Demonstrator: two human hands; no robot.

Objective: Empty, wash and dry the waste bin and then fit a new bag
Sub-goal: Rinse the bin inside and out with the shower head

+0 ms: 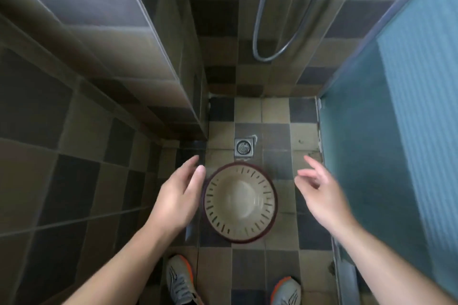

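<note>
flanking bin (pixel 240 202) | left hand (pixel 177 197) spread, empty | right hand (pixel 322 192) spread, empty

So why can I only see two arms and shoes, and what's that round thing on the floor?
The camera sits on a person's head and looks down, so you see what they see: their own arms and shoes. The left hand and the right hand are both open and hold nothing. Between them, on the tiled floor, stands a round waste bin with slits in its wall. You are looking straight into it, and it is empty, with no bag inside. Just beyond it is a small floor drain, and a shower hose hangs on the wall. It is a shower corner.
</note>
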